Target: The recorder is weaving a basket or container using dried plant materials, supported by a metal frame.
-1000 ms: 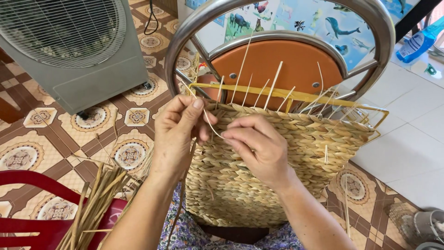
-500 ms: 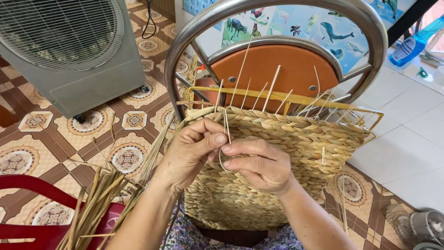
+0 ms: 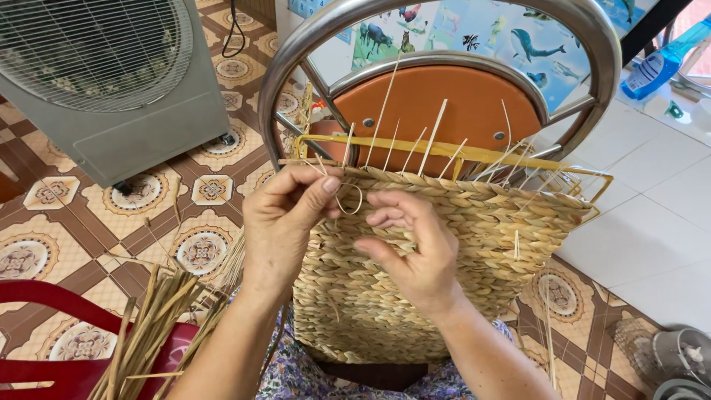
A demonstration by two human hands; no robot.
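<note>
The lower edge of the half-woven tan straw basket panel is cut off by the person's lap. It leans on a yellow metal frame against a round orange-seated steel chair. The left hand has its grip pinched shut on a thin pale straw strand (looped at the rim); the right hand hovers half-curled beside it, grip loose, holding nothing visible. Loose dried reeds lie on a red plastic chair; a grey fan stands behind.
</note>
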